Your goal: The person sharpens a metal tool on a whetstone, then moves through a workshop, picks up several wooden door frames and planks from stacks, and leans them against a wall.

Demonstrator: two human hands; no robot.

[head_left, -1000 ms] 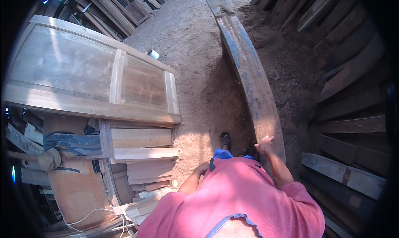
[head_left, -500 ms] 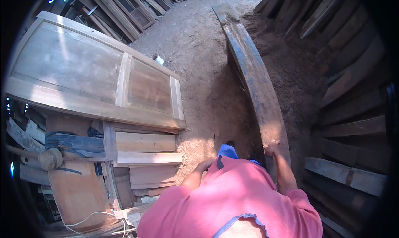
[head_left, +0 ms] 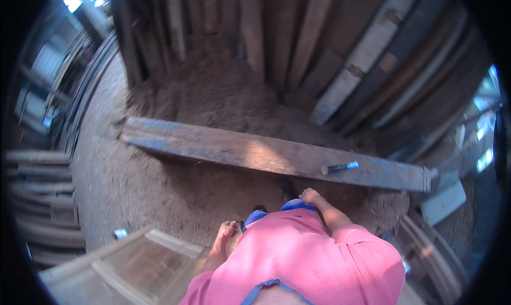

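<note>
Bench (head_left: 213,145) crosswise in front of us, dark-handled tool (head_left: 338,168) on top toward its right end.
Our right hand (head_left: 308,195) sits just short of the near edge, curled; our left hand (head_left: 228,230) is farther back from it, half closed. We can't tell if either grips anything. Dirt floor (head_left: 104,182) runs between us and the bench, wider past its left end; door panel (head_left: 151,270) bounds lower left, leaning planks (head_left: 367,47) the far side.

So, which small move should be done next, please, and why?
Perhaps move the right grip forward to the small dark tool on the long beam: the tool lies unheld, ahead and slightly rightward, and this grip looks nearer than the left.
</note>
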